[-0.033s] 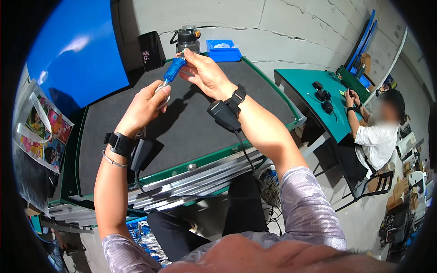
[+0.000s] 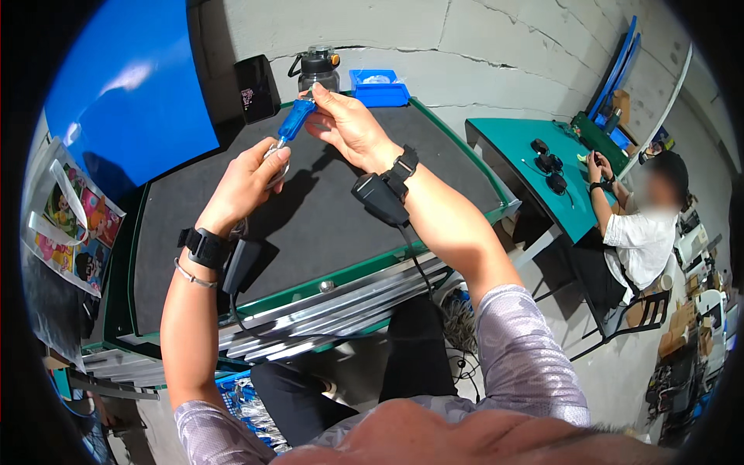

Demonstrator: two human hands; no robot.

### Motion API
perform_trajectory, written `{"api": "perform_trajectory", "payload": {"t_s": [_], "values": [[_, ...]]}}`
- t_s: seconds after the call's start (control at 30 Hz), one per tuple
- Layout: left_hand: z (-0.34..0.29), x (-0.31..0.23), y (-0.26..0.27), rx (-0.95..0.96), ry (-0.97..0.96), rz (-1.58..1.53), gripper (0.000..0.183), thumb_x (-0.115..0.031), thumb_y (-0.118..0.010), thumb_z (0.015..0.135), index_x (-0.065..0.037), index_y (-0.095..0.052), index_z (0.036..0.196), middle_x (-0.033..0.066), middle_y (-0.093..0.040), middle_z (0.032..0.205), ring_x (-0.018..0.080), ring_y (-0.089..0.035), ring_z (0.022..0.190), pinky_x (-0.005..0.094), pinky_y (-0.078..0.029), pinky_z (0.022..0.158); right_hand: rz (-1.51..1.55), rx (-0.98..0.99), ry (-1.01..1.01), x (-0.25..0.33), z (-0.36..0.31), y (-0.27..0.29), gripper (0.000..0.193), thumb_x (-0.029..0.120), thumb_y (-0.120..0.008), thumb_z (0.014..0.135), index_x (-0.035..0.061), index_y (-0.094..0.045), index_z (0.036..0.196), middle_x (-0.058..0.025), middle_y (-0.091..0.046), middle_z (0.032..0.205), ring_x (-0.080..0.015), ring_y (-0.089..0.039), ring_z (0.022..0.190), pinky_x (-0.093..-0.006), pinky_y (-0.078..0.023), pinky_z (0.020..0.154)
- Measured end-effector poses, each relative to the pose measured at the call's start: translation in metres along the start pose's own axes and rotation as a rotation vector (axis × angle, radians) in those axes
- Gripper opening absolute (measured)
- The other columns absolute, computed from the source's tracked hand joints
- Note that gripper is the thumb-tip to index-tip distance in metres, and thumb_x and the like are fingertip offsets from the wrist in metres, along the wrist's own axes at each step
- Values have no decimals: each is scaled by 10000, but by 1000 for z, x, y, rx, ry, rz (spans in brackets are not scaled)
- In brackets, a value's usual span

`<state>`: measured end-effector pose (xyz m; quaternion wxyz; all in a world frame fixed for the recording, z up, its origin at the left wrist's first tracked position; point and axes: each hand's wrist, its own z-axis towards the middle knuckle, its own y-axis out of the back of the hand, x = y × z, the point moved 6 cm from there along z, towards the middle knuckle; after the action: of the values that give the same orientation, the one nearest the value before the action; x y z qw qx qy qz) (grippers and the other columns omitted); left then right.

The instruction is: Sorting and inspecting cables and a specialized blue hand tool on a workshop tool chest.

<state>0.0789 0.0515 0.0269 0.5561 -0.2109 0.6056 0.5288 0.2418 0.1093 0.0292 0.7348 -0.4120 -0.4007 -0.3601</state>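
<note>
Over the far part of the table, both my hands hold a cable with a blue, glossy, translucent connector (image 2: 296,120). My left hand (image 2: 254,170) is closed round the pale, looped cable just below the connector's lower end. At its upper end, my right hand (image 2: 341,116) pinches a small metallic tip between thumb and forefinger, the other fingers loosely curled. The connector slants up to the right between the hands. What sits inside the left palm is hidden. Each wrist wears a black strap with a black box hanging from it.
The dark-topped table (image 2: 372,256) has a green rim. At its back stand a black-lidded bottle (image 2: 318,71), a blue tray (image 2: 380,91) and a black box-like object (image 2: 257,89). A printed bag (image 2: 74,217) hangs left. A person (image 2: 643,232) sits at a green table (image 2: 535,170) right.
</note>
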Motion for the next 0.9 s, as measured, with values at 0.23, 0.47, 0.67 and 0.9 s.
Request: {"api": "perform_trajectory", "payload": {"t_s": [0.23,0.47,0.67,0.9], "values": [[1,-3,1,46,72,-49,296,-380,-495,1012,-132,-495,849,-55,-480,633,15,-321,485,209,-221,428,44,-72,5,0,1,1,382,418,-610,950,66,-647,1092,-25,-633,1027,-146,-581,1020,-365,-451,956],[5,4,0,42,96,36,308,-419,-498,1001,-144,-493,862,-59,-468,623,13,-324,469,198,-210,415,77,-100,-105,-7,2,9,333,395,-681,907,92,-661,1043,-29,-654,1022,-150,-598,1028,-337,-456,962],[7,10,0,23,103,26,291,-388,-493,1008,-140,-499,856,-55,-473,629,19,-331,469,199,-218,419,106,-136,-185,-15,4,15,308,382,-706,891,105,-662,1020,-25,-670,1015,-154,-622,1003,-334,-479,946],[4,6,1,-1,88,88,312,-380,-511,1000,-117,-505,831,-48,-470,639,31,-357,508,214,-252,449,79,-102,-142,-13,6,14,324,415,-686,900,105,-660,991,-19,-655,989,-152,-608,1010,-353,-444,941]]}}
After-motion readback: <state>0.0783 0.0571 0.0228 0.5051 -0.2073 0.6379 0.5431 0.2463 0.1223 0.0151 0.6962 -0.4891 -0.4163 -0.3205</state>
